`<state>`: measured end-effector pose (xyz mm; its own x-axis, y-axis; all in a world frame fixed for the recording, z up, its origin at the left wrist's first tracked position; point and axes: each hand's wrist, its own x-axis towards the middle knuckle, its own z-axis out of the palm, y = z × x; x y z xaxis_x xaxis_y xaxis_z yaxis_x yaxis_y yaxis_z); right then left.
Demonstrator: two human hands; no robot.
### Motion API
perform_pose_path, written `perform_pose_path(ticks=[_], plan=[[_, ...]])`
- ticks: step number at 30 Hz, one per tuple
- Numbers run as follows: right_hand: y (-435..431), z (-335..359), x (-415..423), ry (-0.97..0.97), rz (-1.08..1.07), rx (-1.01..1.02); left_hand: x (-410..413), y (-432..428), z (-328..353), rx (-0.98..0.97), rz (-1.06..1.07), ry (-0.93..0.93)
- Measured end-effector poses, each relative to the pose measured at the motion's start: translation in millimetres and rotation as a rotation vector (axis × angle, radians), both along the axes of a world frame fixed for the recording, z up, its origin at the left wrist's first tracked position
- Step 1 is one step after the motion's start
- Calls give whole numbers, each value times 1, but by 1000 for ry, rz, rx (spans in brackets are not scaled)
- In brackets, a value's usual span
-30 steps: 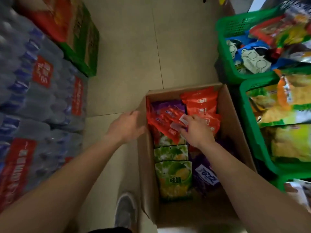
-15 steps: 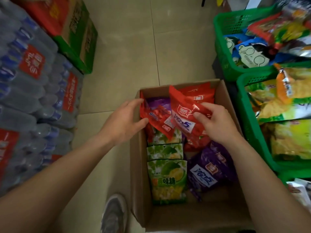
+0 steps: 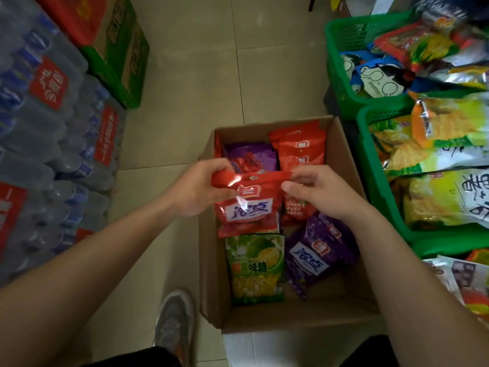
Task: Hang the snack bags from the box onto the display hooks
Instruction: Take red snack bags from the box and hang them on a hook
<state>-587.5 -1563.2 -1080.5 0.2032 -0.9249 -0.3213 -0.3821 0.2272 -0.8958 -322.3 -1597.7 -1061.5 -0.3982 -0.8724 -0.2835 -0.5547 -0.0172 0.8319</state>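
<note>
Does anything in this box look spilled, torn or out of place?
Nothing spilled or torn. The purple bag lies slanted in the box, beside a straight green bag. The left hand and right hand hold a red bag.

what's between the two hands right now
The top edge of a red snack bag, pinched by the left hand and right hand over the box; head view.
</note>
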Motion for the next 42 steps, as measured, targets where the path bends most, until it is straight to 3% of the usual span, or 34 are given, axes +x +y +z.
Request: perform_pose_path(ticks=[3, 7, 14, 19, 24, 31, 38, 42], plan=[[-10, -25, 10, 192, 6, -9, 18, 3, -12, -64, 169, -17], [-20, -49, 32, 299, 69, -34, 43, -2, -13, -181, 370, -130], [-30, -82, 68, 575, 103, -46, 73, -4, -7, -120, 507, -67], [-32, -90, 92, 534, 136, -60, 76, -1, -5, -116, 529, -68], [-47, -71, 86, 595, -40, -193, 79, 2, 1, -173, 554, -72], [-51, -30, 29, 492, -198, -254, 68, -16, -1, -224, 600, -48], [-38, -3, -3, 373, 148, -145, 17, -24, 8, -249, 403, 32], [-33, 17, 6, 429, 226, -252, -5, -21, 3, -65, 310, 156]])
